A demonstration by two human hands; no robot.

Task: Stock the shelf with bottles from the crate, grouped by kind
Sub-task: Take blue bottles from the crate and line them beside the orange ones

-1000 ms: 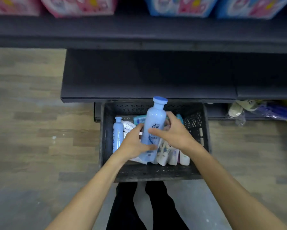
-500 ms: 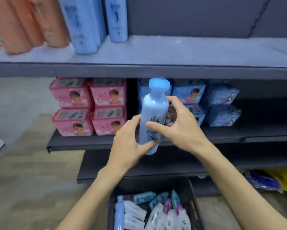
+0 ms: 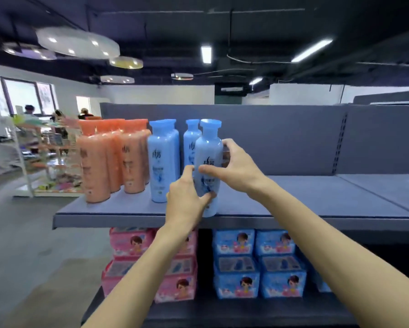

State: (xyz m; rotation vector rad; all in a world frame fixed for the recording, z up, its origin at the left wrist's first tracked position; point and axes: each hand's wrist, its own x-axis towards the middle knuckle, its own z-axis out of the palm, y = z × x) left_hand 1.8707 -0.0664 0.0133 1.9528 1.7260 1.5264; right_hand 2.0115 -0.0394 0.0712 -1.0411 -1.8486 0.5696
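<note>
Dark brush-style characters on the blue bottles (image 3: 163, 162) and orange bottles (image 3: 97, 166), too blurred to read.

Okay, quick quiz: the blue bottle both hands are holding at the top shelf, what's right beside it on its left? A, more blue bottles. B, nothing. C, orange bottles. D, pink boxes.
A: the held light-blue plastic bottle, gripped by the left hand and right hand, sits just right of the standing blue bottles; the orange bottles stand further left.

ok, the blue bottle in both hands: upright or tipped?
Upright: the held blue bottle has its cap on top and its base low at the shelf front. Whether it rests there, cannot tell.
</note>
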